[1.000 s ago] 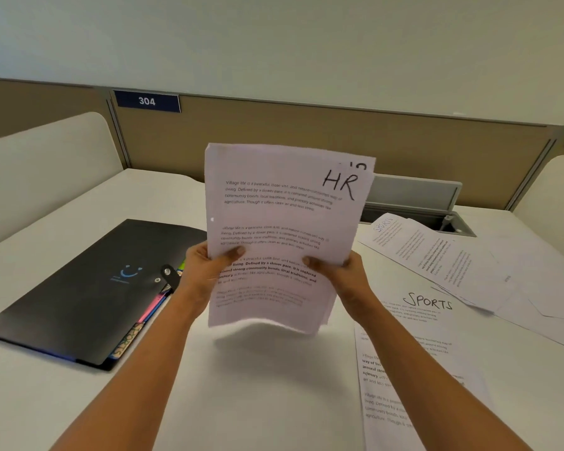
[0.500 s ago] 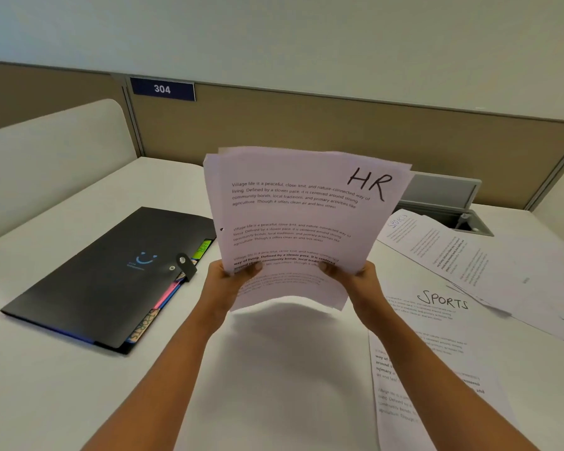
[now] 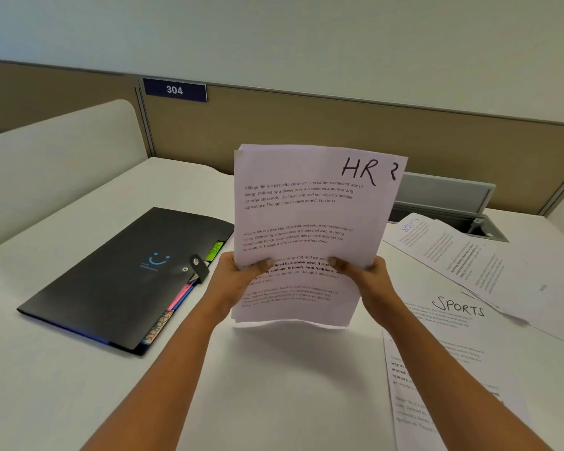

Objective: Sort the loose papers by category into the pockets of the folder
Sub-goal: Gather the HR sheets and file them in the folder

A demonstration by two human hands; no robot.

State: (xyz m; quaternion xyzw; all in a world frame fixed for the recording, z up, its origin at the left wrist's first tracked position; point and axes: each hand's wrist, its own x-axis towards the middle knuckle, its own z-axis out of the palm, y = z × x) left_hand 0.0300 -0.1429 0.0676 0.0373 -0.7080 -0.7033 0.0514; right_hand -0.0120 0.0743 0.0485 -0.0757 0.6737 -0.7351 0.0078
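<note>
Both arms stretch forward, left hand (image 3: 236, 283) and right hand (image 3: 373, 284) raised, thumbs and fingers pinching.

"HR" on held sheet (image 3: 306, 222); "SPORTS" on table sheet (image 3: 453, 336); "304" on wall plate (image 3: 175, 90)

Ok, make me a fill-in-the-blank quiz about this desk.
1. The left hand and right hand hold a paper stack whose top sheet is marked ___.
2. The black folder lies on the stack's ___ side.
3. The nearest loose sheet is headed ___.
4. The blue sign reads ___.
Missing words: HR; left; SPORTS; 304.
</note>
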